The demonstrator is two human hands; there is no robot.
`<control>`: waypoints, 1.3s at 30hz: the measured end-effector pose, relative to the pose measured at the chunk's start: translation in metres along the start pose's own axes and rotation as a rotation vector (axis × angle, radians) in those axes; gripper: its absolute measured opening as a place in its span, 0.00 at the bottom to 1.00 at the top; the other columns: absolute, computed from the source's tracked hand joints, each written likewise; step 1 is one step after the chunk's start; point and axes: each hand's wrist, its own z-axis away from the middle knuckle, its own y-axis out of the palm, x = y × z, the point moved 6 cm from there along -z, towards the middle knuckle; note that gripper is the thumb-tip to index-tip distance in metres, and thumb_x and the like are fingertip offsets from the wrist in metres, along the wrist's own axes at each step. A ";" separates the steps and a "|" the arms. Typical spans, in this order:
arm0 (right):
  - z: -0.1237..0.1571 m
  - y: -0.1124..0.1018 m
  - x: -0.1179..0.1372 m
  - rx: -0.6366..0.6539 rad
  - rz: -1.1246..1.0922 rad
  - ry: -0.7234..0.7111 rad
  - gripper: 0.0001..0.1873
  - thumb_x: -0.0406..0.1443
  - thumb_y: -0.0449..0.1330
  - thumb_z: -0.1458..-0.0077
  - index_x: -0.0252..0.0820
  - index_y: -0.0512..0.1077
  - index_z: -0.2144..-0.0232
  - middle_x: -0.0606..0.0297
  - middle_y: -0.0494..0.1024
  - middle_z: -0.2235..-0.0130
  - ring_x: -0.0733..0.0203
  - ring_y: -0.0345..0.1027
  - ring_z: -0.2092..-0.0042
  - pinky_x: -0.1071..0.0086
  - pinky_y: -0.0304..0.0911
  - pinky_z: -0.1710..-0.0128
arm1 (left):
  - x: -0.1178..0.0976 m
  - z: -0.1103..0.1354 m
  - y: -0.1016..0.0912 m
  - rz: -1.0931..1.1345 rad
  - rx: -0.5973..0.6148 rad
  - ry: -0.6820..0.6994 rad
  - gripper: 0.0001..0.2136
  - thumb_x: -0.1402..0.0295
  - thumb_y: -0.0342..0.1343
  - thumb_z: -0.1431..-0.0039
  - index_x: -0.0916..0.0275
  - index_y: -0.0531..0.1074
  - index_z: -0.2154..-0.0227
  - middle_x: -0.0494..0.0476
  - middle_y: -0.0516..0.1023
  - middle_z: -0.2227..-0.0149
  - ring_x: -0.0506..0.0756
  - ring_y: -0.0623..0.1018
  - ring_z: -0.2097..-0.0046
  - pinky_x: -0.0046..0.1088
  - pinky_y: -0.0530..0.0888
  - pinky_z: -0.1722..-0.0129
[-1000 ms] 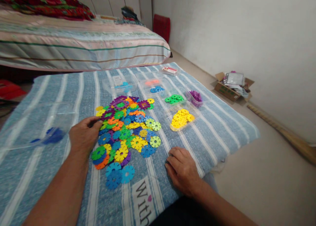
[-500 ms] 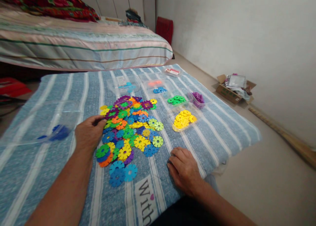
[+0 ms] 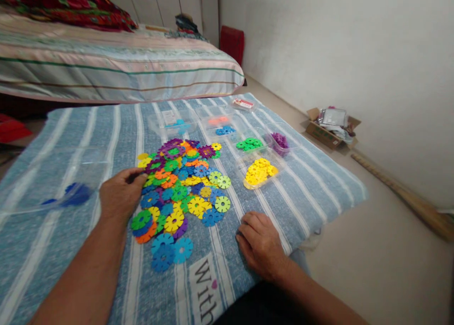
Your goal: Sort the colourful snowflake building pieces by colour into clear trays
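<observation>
A mixed pile of flat, notched plastic discs [image 3: 177, 191] in several colours lies on the striped blue cloth [image 3: 227, 277]. At the pile's left edge is my left hand [image 3: 122, 192], its thumb and fingers bent together against the discs. Whatever sits between those fingertips is hidden. My right hand [image 3: 261, 244] rests palm down on the cloth, right of the pile, with fingers curled in and no piece visible in it. Nearest to it is a clear tub with yellow discs [image 3: 260, 171]. Loose blue discs [image 3: 163, 258] lie at the pile's near end.
Clear tubs behind the pile hold green pieces [image 3: 249, 144], purple pieces [image 3: 280, 143], blue pieces [image 3: 225, 130] and light-blue pieces [image 3: 180, 125]. Dark-blue pieces [image 3: 76, 194] are in a clear tub at left. A cardboard box [image 3: 324, 133] stands on the floor, right. Beyond is a bed [image 3: 142, 72].
The whole view has shifted slightly, so everything sits a little further left. Both hands keep nearly the same places relative to the pile. No disc has visibly moved.
</observation>
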 end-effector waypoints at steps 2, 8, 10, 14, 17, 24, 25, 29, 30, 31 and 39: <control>-0.001 0.000 0.000 0.012 0.002 0.009 0.06 0.30 0.53 0.43 0.39 0.70 0.69 0.57 0.71 0.62 0.53 0.63 0.55 0.57 0.63 0.55 | 0.003 -0.002 0.001 0.004 -0.011 -0.008 0.17 0.60 0.55 0.51 0.60 0.77 0.59 0.51 0.80 0.66 0.55 0.77 0.62 0.29 0.71 0.57; -0.002 -0.001 0.000 0.009 0.005 0.002 0.08 0.31 0.51 0.42 0.39 0.69 0.70 0.58 0.71 0.62 0.54 0.62 0.55 0.58 0.62 0.55 | 0.004 -0.005 0.000 -0.039 -0.025 -0.029 0.15 0.60 0.56 0.52 0.58 0.77 0.61 0.47 0.79 0.68 0.54 0.77 0.64 0.29 0.72 0.58; -0.001 0.000 -0.001 0.012 0.003 0.001 0.07 0.32 0.51 0.42 0.39 0.69 0.69 0.58 0.71 0.62 0.54 0.62 0.55 0.57 0.62 0.55 | 0.000 -0.004 -0.001 -0.047 -0.026 -0.037 0.15 0.61 0.55 0.52 0.58 0.77 0.61 0.47 0.80 0.68 0.54 0.77 0.63 0.29 0.72 0.59; 0.000 0.002 -0.002 0.020 -0.004 -0.003 0.07 0.32 0.52 0.42 0.39 0.69 0.69 0.57 0.71 0.62 0.53 0.62 0.55 0.57 0.62 0.55 | -0.003 -0.002 -0.002 -0.054 -0.020 -0.031 0.15 0.61 0.55 0.51 0.58 0.77 0.60 0.48 0.80 0.67 0.53 0.77 0.61 0.28 0.72 0.57; 0.000 0.001 -0.002 0.010 -0.003 -0.001 0.06 0.32 0.52 0.43 0.39 0.70 0.69 0.57 0.71 0.62 0.53 0.63 0.55 0.56 0.62 0.55 | -0.001 -0.003 0.000 -0.046 -0.014 -0.026 0.15 0.62 0.55 0.51 0.58 0.77 0.60 0.48 0.80 0.66 0.53 0.78 0.62 0.28 0.71 0.56; 0.000 -0.001 0.001 -0.011 0.020 -0.013 0.05 0.30 0.54 0.44 0.41 0.69 0.68 0.58 0.71 0.63 0.53 0.64 0.54 0.57 0.63 0.55 | 0.003 -0.004 0.000 -0.005 -0.042 -0.021 0.15 0.62 0.56 0.52 0.59 0.77 0.61 0.49 0.80 0.67 0.54 0.78 0.63 0.30 0.72 0.56; 0.000 0.000 0.001 -0.013 0.023 -0.018 0.05 0.30 0.54 0.44 0.41 0.69 0.68 0.58 0.71 0.63 0.53 0.64 0.55 0.57 0.64 0.55 | 0.002 -0.004 0.000 0.005 -0.040 -0.020 0.15 0.62 0.56 0.51 0.59 0.77 0.61 0.49 0.80 0.66 0.54 0.78 0.63 0.31 0.72 0.56; 0.001 0.001 0.001 -0.013 0.033 -0.022 0.06 0.30 0.53 0.44 0.41 0.70 0.67 0.58 0.72 0.62 0.54 0.64 0.55 0.57 0.64 0.56 | -0.002 -0.001 -0.002 0.053 -0.049 -0.054 0.18 0.62 0.55 0.51 0.62 0.75 0.57 0.53 0.80 0.63 0.55 0.78 0.61 0.32 0.72 0.55; 0.002 0.002 0.001 -0.012 0.036 -0.021 0.06 0.29 0.53 0.44 0.41 0.70 0.67 0.58 0.72 0.62 0.53 0.64 0.55 0.57 0.64 0.56 | -0.003 -0.001 -0.003 0.052 -0.055 -0.063 0.19 0.62 0.55 0.50 0.63 0.74 0.55 0.54 0.80 0.61 0.56 0.78 0.60 0.34 0.72 0.53; 0.002 0.002 0.001 -0.013 0.039 -0.023 0.06 0.29 0.54 0.44 0.41 0.70 0.67 0.58 0.72 0.62 0.53 0.64 0.55 0.56 0.65 0.56 | -0.004 -0.001 -0.003 0.042 -0.058 -0.072 0.21 0.61 0.56 0.50 0.64 0.73 0.54 0.56 0.79 0.59 0.57 0.77 0.58 0.35 0.72 0.52; 0.000 -0.001 0.006 -0.038 0.066 -0.053 0.06 0.29 0.53 0.44 0.40 0.70 0.67 0.57 0.72 0.63 0.53 0.65 0.55 0.56 0.65 0.56 | -0.023 -0.006 0.001 -0.031 -0.030 -0.007 0.24 0.56 0.50 0.44 0.69 0.70 0.51 0.66 0.73 0.49 0.62 0.72 0.48 0.39 0.66 0.46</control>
